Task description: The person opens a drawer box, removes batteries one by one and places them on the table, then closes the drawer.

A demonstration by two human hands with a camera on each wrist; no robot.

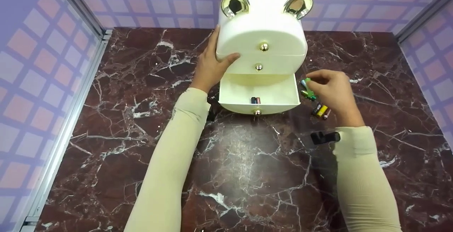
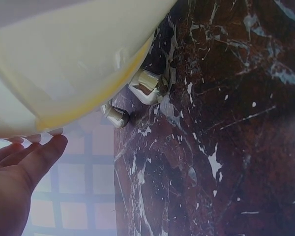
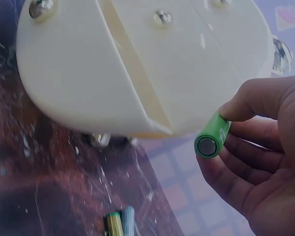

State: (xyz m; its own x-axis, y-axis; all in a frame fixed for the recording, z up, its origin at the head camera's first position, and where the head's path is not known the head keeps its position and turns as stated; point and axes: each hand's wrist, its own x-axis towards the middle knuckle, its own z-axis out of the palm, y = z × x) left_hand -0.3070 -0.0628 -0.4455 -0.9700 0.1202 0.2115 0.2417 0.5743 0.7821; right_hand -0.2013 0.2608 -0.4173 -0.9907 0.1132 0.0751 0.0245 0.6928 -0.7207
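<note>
A white drawer box (image 1: 262, 62) with round gold knobs stands at the back of the table, its lowest drawer (image 1: 233, 88) pulled out. Inside that drawer two small batteries (image 1: 255, 100), one dark and one reddish, stand near the front wall. My left hand (image 1: 210, 65) rests against the box's left side, thumb on its front. To the right of the drawer, my right hand (image 1: 334, 88) pinches a green battery (image 3: 214, 137) between thumb and fingers, its flat end showing in the right wrist view. Below that hand lie green batteries (image 1: 309, 95) and a yellow battery (image 1: 321, 110) among darker ones.
Two shiny gold ear-like pieces, a left one (image 1: 235, 5) and a right one (image 1: 299, 5), stick out from the box top. Dark red marbled table (image 1: 244, 161) surrounds the box. Checked panels (image 1: 28, 83) rise at the back and sides.
</note>
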